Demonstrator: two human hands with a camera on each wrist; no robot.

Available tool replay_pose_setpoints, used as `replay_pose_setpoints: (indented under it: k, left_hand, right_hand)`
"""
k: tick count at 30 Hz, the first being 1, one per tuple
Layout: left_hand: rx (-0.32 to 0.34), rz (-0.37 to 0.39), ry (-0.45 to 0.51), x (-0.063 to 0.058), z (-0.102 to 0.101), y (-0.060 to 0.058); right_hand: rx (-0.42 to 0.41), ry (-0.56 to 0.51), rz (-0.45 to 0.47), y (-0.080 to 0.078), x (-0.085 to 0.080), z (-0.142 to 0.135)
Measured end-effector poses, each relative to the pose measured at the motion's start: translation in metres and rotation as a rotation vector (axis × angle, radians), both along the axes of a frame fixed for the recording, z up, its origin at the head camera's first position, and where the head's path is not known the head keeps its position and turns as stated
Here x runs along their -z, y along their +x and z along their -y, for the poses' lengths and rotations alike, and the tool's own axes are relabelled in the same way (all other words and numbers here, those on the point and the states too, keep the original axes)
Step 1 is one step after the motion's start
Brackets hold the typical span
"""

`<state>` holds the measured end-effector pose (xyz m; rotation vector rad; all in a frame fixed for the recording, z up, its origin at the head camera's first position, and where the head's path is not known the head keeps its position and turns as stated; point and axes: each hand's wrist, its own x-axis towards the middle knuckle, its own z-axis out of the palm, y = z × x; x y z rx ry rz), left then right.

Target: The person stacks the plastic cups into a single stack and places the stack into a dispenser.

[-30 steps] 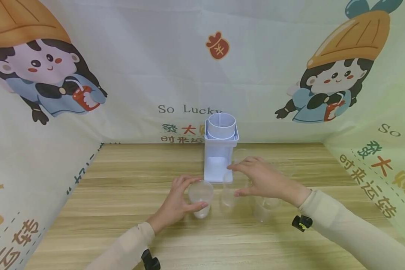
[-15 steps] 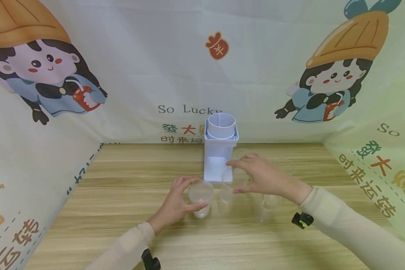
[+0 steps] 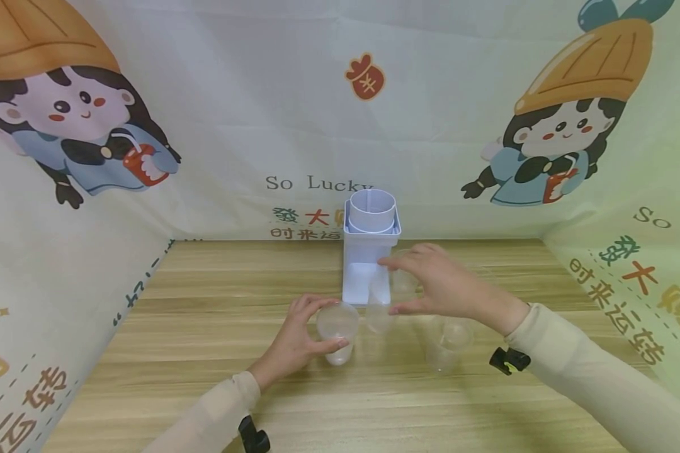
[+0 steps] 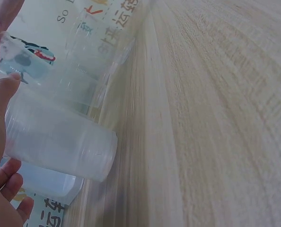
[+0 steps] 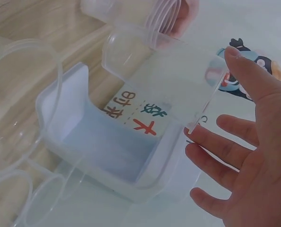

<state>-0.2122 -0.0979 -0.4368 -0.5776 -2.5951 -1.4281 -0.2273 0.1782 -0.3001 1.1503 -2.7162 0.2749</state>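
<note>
Holding clear cups [image 3: 337, 324] [image 5: 164, 71] near rims [image 5: 210, 100], hands [image 3: 299, 343] [image 3: 447, 286] apart, white stand [image 3: 362, 251] just behind.

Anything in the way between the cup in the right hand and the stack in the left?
Nothing visible: in the head view only tabletop shows between the clear cup in the right hand and the cup stack in the left hand. The white holder stands just beyond that gap.
</note>
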Motion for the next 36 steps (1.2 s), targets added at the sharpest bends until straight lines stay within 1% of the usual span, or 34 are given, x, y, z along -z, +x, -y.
replay_pose_setpoints:
  k: [10, 15, 18, 22, 26, 30, 36]
  left_hand:
    - [-0.006, -0.012, -0.009, 0.001, 0.000, -0.001]
    - [-0.002, -0.003, -0.007, 0.001, 0.000, -0.001]
    - [-0.002, 0.005, -0.008, 0.000, 0.000, -0.001]
    - [-0.002, 0.012, -0.010, 0.000, 0.000, -0.001]
    - [-0.008, 0.000, -0.010, 0.001, 0.000, -0.002]
    - [-0.011, -0.004, -0.013, 0.002, 0.000, -0.002]
    - [-0.013, 0.005, -0.014, 0.001, 0.000, -0.002]
  right_hand:
    - [-0.025, 0.000, -0.025, 0.000, -0.013, 0.008]
    - [-0.029, 0.003, -0.040, 0.000, -0.019, 0.013]
    - [-0.040, -0.015, -0.050, 0.000, -0.022, 0.016]
    - [-0.048, -0.041, -0.058, 0.000, -0.024, 0.020]
    - [-0.055, -0.061, -0.050, -0.002, -0.025, 0.026]
    - [-0.080, -0.075, -0.054, -0.003, -0.025, 0.034]
    - [-0.097, -0.067, -0.074, -0.005, -0.025, 0.045]
